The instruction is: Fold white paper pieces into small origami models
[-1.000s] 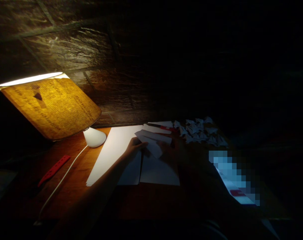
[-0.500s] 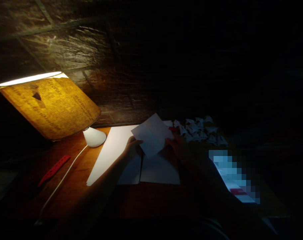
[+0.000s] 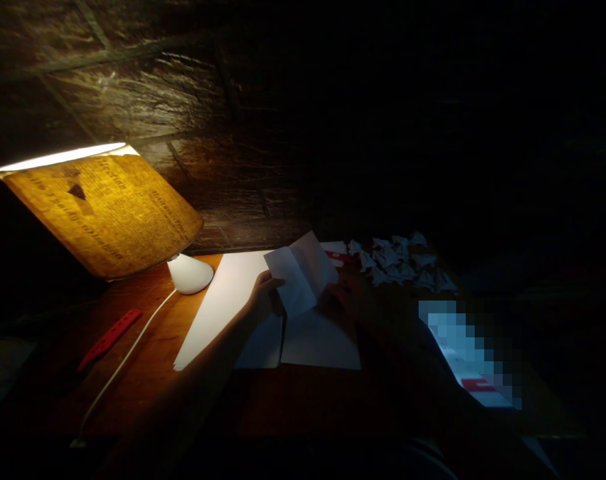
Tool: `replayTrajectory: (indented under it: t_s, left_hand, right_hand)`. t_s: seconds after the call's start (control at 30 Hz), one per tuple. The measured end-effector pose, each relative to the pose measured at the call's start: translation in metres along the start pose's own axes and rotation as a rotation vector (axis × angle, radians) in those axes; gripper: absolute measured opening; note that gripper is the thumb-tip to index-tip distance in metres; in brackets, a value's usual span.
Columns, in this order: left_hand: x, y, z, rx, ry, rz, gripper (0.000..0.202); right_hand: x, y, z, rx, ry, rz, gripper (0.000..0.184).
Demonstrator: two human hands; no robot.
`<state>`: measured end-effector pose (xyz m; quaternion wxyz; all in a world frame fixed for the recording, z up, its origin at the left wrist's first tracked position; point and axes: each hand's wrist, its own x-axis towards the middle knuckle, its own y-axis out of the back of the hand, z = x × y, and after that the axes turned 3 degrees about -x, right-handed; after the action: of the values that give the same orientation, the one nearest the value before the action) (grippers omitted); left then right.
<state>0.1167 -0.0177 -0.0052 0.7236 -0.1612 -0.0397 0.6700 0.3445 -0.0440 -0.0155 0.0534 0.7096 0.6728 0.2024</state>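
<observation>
Held up between both hands is a creased sheet of paper (image 3: 295,277), bent along a fold line that runs down its middle. The fingers of my left hand (image 3: 267,293) pinch its left edge, thumb on the near face. My right hand (image 3: 343,297), mostly in shadow, grips the lower right edge. Beneath the hands lie white paper sheets (image 3: 323,343) on the table, with a larger stack (image 3: 227,303) reaching to the left.
A lit lamp (image 3: 103,213) with a newsprint shade stands at left, its white cord (image 3: 127,357) trailing forward. A red utensil-like strip (image 3: 110,339) lies beside it. Several folded paper pieces (image 3: 397,260) sit at back right. A bright, blurred-out screen (image 3: 475,353) glows at right.
My right hand has moved slightly left and down along the paper's edge. The paper's right half now bends more steeply toward the left half. My left hand stays almost in place.
</observation>
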Motion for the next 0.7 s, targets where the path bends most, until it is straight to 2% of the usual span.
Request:
replayTrajectory:
  t_s: [0.13, 0.33, 0.53, 0.7]
  left_hand:
    - [0.0, -0.001, 0.0, -0.032, -0.009, -0.005, 0.021]
    - [-0.001, -0.005, 0.003, -0.103, -0.015, 0.06, 0.014]
    - [-0.002, -0.007, 0.007, -0.092, -0.02, 0.048, 0.012]
    - [-0.004, -0.011, 0.009, -0.095, -0.026, 0.028, 0.016]
  right_hand:
    - [-0.001, 0.0, -0.002, 0.011, -0.005, -0.034, 0.012]
    - [-0.002, 0.002, -0.002, -0.05, 0.025, 0.032, 0.02]
    - [-0.001, 0.001, 0.001, 0.029, 0.015, 0.001, 0.025]
    - [-0.001, 0.0, 0.001, 0.005, 0.024, -0.017, 0.023]
